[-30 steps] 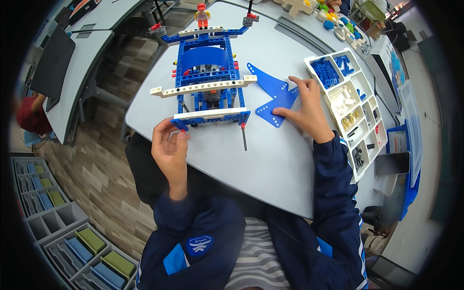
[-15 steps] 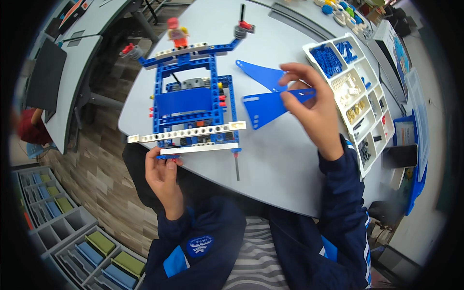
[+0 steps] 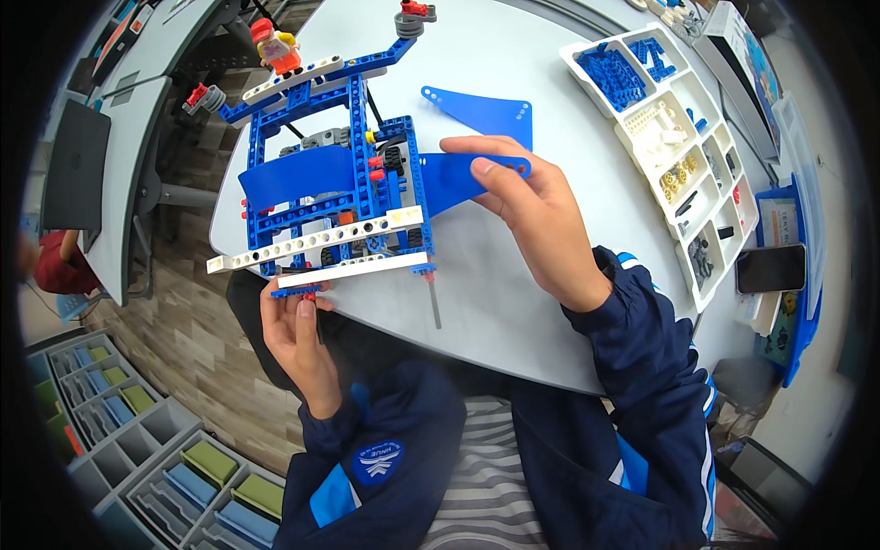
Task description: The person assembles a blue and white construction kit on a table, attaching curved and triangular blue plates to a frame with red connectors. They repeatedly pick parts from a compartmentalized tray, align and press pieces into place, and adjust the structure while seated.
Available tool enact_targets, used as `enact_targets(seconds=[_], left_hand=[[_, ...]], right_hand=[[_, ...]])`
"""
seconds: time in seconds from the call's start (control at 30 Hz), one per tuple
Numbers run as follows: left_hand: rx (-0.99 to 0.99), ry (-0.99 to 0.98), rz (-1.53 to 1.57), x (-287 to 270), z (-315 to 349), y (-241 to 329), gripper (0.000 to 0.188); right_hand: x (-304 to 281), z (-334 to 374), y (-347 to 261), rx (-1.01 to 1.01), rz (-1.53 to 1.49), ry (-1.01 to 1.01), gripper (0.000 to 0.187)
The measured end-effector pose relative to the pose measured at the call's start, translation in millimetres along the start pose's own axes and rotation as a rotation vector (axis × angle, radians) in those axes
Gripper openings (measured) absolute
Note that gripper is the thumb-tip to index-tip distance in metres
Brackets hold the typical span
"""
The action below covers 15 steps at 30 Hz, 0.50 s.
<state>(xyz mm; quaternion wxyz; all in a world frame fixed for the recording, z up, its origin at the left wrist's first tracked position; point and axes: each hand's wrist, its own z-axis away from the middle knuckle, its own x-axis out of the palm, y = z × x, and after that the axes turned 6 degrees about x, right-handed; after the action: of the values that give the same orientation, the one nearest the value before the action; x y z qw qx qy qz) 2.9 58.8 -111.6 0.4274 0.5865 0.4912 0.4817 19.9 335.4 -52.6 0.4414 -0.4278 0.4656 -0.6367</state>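
Note:
A building-brick model point(image 3: 295, 176) of blue and white beams, with a curved blue panel across its middle, sits at the table's left edge. My left hand point(image 3: 301, 353) is closed on the model's near left corner, thumb and fingers around a short blue beam point(image 3: 295, 292) with red pins. In my right hand point(image 3: 541, 206), a flat blue panel point(image 3: 449, 188) is pinched between thumb and fingers. Its left end reaches the model's right side; whether they touch I cannot tell. A second blue panel point(image 3: 486, 110) lies on the table beyond that hand. A minifigure point(image 3: 278, 50) stands on the model's far beam.
To the right lies a white sorting tray point(image 3: 632, 142) of blue, white, tan and dark pieces. Past it are a box point(image 3: 738, 69), a blue bin point(image 3: 807, 321) and a dark phone point(image 3: 770, 269). Compartmented grey trays point(image 3: 174, 431) stand low at the left.
My right hand has moved left with the blue panel, bringing it to the model's right side. The model sits tilted differently in view, my left hand still at its near corner.

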Motion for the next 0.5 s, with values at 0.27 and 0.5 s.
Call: enact_targets(seconds=[0.27, 0.5], left_hand=[[-0.028, 0.026, -0.033, 0, 0, 1, 0.039], [0.839, 0.038, -0.424, 26, 18, 28, 0.041]], right_hand=[[17, 19, 13, -0.247, 0.128, 0.040, 0.042], [31, 26, 41, -0.223, -0.120, -0.101, 0.064]])
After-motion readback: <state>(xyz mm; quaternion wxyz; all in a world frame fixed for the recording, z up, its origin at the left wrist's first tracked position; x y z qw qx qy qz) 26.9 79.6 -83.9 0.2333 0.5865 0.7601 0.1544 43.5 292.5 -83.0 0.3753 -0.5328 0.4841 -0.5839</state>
